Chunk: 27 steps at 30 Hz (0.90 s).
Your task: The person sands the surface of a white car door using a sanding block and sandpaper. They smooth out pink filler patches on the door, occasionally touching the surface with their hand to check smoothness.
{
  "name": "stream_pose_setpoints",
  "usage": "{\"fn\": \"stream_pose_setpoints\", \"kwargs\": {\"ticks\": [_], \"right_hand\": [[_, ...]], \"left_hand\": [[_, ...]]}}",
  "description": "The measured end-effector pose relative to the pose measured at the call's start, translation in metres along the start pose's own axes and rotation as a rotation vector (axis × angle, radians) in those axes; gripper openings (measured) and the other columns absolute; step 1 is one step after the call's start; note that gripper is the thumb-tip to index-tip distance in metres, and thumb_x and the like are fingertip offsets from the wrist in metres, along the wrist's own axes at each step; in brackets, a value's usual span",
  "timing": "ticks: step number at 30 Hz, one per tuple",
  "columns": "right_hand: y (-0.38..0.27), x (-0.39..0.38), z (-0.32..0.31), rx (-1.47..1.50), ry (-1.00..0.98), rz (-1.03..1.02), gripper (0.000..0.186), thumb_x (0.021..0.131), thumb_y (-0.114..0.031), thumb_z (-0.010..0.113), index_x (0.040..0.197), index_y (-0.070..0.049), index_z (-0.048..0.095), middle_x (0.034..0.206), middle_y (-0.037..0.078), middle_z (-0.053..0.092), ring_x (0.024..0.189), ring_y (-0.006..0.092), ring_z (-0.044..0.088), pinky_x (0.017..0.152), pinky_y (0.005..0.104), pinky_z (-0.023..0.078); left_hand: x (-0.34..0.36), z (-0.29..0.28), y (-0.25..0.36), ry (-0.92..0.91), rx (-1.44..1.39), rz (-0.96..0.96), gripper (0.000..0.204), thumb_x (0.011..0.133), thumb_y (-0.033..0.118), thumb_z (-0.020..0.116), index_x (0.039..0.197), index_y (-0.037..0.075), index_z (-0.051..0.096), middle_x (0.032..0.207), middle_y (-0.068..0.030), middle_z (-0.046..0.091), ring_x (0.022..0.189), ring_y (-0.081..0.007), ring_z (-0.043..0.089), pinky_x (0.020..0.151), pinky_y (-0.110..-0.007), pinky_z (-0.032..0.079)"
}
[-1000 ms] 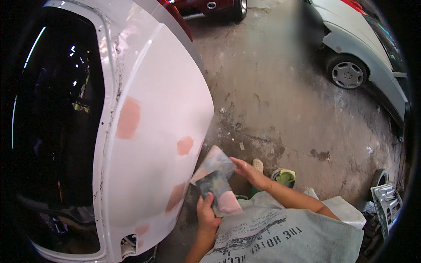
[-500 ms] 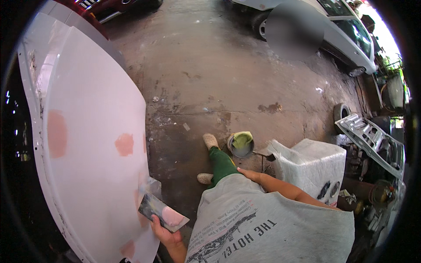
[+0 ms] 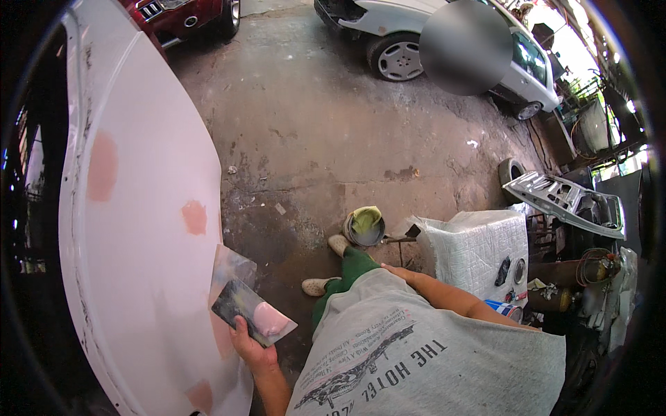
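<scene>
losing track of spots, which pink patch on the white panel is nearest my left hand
The pink patch at the edge of the white panel, partly behind the dark board in your left hand; the others lie farther off.

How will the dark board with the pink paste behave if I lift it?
The dark board is probably stiff: it looks flat though the left hand holds it by one edge. It looks thin, so likely light. The pink paste lies in a smooth mound, so it may be soft and could smear if touched.
</scene>
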State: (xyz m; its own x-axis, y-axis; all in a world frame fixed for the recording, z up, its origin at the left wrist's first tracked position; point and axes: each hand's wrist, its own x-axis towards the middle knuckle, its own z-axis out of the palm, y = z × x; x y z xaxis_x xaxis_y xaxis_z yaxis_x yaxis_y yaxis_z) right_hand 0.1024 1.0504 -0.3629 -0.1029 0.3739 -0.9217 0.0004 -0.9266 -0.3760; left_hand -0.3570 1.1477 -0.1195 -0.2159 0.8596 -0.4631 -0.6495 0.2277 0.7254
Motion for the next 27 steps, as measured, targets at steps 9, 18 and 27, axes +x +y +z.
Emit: {"fn": "stream_pose_setpoints", "kwargs": {"ticks": [9,18,27], "right_hand": [[0.048,-0.011,-0.035,-0.179,0.085,0.067,0.074,0.097,-0.071,0.044,0.127,-0.008,0.069,0.122,0.006,0.066,0.116,0.0185,0.058,0.103,0.0349,0.045],[-0.003,-0.056,-0.012,-0.061,-0.09,0.158,0.076,0.098,-0.07,0.041,0.142,-0.01,0.056,0.135,0.008,0.061,0.121,0.0198,0.057,0.106,0.0379,0.043],[-0.119,-0.163,0.061,-0.582,-0.241,0.148,0.085,0.098,-0.072,0.038,0.156,-0.01,0.036,0.158,0.011,0.038,0.141,0.0258,0.04,0.115,0.041,0.032]], "left_hand": [[0.004,-0.053,-0.009,0.08,-0.116,-0.037,0.046,0.098,0.019,0.064,0.137,0.0,0.049,0.129,-0.0112,0.06,0.116,-0.0267,0.059,0.102,-0.042,0.046],[-0.006,-0.027,0.004,-0.092,-0.164,-0.017,0.046,0.096,0.015,0.063,0.138,0.001,0.049,0.129,-0.0114,0.061,0.116,-0.0281,0.061,0.102,-0.044,0.047],[-0.032,-0.037,-0.001,-0.017,-0.214,0.089,0.046,0.096,0.013,0.063,0.138,0.0,0.049,0.127,-0.0122,0.062,0.114,-0.0289,0.061,0.1,-0.045,0.048]]}}
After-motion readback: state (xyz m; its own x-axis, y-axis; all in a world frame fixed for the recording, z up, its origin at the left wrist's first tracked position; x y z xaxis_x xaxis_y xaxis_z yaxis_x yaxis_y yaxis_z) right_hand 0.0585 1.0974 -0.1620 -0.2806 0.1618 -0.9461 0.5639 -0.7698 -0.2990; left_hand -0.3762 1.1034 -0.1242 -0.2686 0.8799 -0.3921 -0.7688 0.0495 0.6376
